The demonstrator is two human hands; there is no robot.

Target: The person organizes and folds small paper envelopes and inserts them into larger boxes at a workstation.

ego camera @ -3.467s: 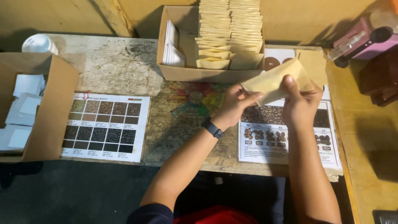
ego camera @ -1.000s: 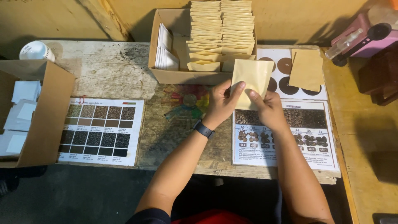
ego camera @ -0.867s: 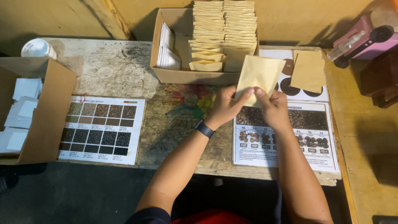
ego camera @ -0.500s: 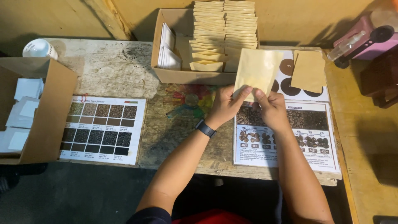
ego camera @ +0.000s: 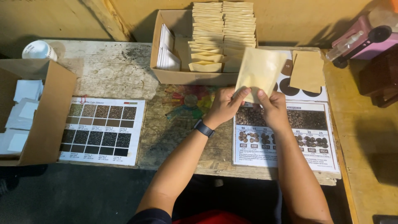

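Note:
Both of my hands hold one flat tan paper pouch (ego camera: 260, 70) upright above the table. My left hand (ego camera: 226, 105) pinches its lower left corner, and my right hand (ego camera: 271, 108) grips its lower right edge. A dark watch sits on my left wrist. Just behind the pouch stands an open cardboard box (ego camera: 174, 76) packed with several stacked tan pouches (ego camera: 224, 35) and some white packets (ego camera: 167, 54). A second tan pouch (ego camera: 307, 71) lies flat on a printed sheet to the right.
A bean chart sheet (ego camera: 309, 141) lies under my hands, and a colour grid chart (ego camera: 101, 130) lies to the left. An open box (ego camera: 49, 112) of white packets stands at the far left beside a white cup (ego camera: 38, 49). A pink device (ego camera: 365, 39) sits far right.
The pouch was held tilted over the right sheet, one pouch then lay flat at the right, and my hands now hold a pouch upright nearer the box.

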